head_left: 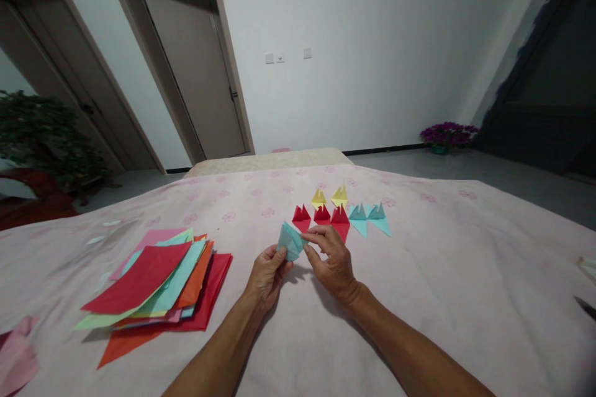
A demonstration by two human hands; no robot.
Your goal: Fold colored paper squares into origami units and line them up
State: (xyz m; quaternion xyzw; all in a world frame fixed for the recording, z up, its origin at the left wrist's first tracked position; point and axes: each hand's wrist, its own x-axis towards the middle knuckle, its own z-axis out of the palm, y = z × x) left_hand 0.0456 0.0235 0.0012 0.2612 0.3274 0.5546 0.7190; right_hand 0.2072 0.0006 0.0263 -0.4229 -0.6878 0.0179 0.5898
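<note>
A partly folded piece of light blue paper (289, 240) is held up above the cloth between both hands. My left hand (269, 273) grips its lower left part, thumb on the near face. The fingertips of my right hand (333, 260) pinch its right edge. Just beyond the hands stand folded paper figures in a cluster: red paper figures (321, 213), light blue paper figures (357, 213) to their right, and two yellow paper figures (339, 195) behind. Each has pointed tips sticking up.
A loose stack of coloured paper sheets (149, 279) lies on the left of the pink flowered cloth (442, 273). Pink fabric (21, 356) is at the lower left corner. A dark pointed object (584, 307) lies at the right edge. Potted purple flowers (447, 135) stand by the far wall.
</note>
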